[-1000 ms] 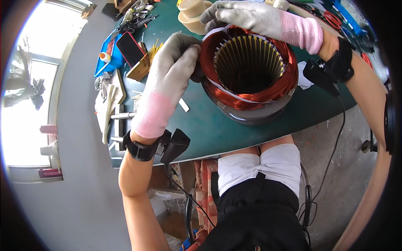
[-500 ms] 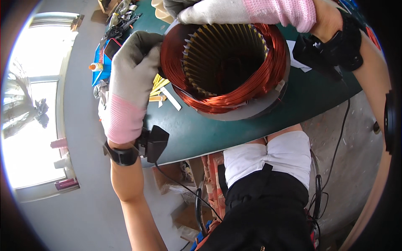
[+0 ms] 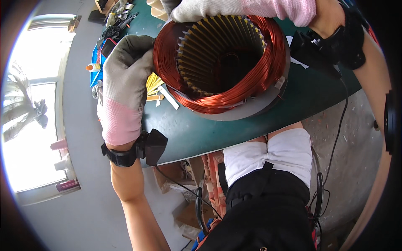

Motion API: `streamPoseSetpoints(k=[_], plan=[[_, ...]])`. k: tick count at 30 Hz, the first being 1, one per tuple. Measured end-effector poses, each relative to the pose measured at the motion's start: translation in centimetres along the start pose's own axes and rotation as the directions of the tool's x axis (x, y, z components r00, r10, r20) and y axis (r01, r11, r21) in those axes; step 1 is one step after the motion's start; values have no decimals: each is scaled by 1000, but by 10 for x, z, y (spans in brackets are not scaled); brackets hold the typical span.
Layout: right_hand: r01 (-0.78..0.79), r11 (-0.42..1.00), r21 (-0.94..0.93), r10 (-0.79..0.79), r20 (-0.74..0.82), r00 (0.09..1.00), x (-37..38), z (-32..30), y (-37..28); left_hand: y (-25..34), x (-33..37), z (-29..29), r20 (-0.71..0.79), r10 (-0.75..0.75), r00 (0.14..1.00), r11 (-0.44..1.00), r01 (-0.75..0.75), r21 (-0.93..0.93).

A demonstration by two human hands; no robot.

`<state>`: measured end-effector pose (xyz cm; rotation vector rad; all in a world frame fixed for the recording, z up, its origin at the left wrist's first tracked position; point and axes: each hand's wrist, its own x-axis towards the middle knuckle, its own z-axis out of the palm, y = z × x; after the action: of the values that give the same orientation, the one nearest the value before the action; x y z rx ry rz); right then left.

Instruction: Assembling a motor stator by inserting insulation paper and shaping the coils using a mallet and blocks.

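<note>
A motor stator [image 3: 261,85], its thick ring of copper windings round a slotted core, stands on the green table, its open bore facing up toward me. My left hand [image 3: 127,58], in a grey-and-pink work glove, is closed on the windings at the left side, fingers curled behind. Across the far rim lies my gloved right hand [image 3: 201,10], gripping the winding's far edge; its fingers are partly cut off by the picture's top. Yellow slips [image 3: 154,83] and a white strip [image 3: 168,97] lie left of the stator.
The green table [image 3: 201,136] ends just before my lap. A blue tray [image 3: 95,75] with a small orange-capped bottle [image 3: 93,67] stands at the left, near dark scraps [image 3: 115,31]. White paper [image 3: 299,62] lies to the right. Cables hang from both wrist devices.
The stator has tipped slightly, so more of its inner slots show. Both hands have shifted a little with it, my left hand slightly leftward. Their hold looks the same.
</note>
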<state>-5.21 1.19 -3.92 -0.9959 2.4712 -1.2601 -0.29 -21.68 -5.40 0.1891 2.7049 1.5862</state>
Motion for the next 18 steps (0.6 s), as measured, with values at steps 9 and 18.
streamPoseSetpoints(k=[9,18], plan=[[95,995,-12,-95,-12,995,-5,-1,2,-3,-1,5,89,-35,995,999,36,-12],[78,992,-99,-81,-24,996,6,-9,-2,-1,16,-11,248,-17,969,993,45,-110]])
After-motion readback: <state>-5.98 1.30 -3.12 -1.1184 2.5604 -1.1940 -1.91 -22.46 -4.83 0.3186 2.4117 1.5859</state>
